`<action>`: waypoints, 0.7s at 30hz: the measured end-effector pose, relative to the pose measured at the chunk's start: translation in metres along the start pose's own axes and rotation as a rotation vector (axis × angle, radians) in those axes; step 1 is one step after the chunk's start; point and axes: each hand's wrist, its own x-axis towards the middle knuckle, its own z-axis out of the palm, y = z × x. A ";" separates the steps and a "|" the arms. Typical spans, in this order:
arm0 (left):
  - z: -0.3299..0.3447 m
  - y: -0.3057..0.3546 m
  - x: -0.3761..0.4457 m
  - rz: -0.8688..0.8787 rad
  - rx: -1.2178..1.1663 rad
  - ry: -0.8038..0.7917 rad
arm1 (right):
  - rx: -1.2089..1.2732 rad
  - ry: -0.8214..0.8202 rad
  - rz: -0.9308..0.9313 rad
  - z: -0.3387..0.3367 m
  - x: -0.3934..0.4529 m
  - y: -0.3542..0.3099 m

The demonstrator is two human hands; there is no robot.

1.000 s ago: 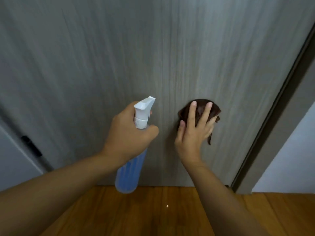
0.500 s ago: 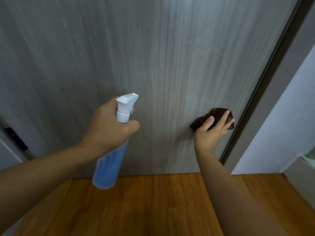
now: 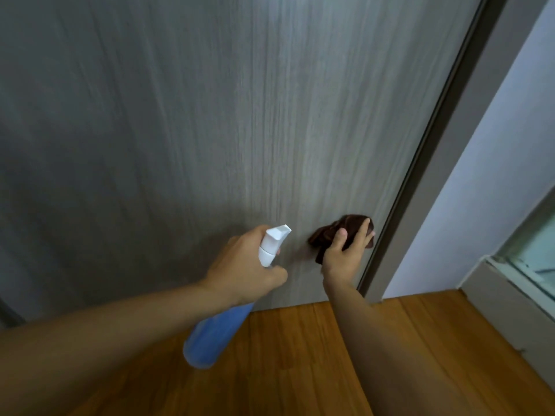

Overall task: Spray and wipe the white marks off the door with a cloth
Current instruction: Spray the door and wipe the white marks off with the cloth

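The right hand (image 3: 345, 253) presses a bunched dark brown cloth (image 3: 333, 231) flat-fingered against the grey door (image 3: 210, 130), low down and just beside the door's right edge by the frame (image 3: 468, 115). The left hand (image 3: 243, 265) is wrapped around the neck of a blue spray bottle (image 3: 216, 334), its white nozzle aimed toward the door. Wooden floor (image 3: 300, 355) lies below.

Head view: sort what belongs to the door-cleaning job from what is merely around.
Job: grey wood-grain door; blue spray bottle with white nozzle, gripped by left hand; dark brown cloth, pressed to door by right hand.
Around: orange-brown wooden floor; white wall.
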 end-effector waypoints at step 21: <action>-0.026 -0.040 0.013 0.005 -0.106 0.156 | -0.579 -0.136 -0.761 0.079 -0.077 0.060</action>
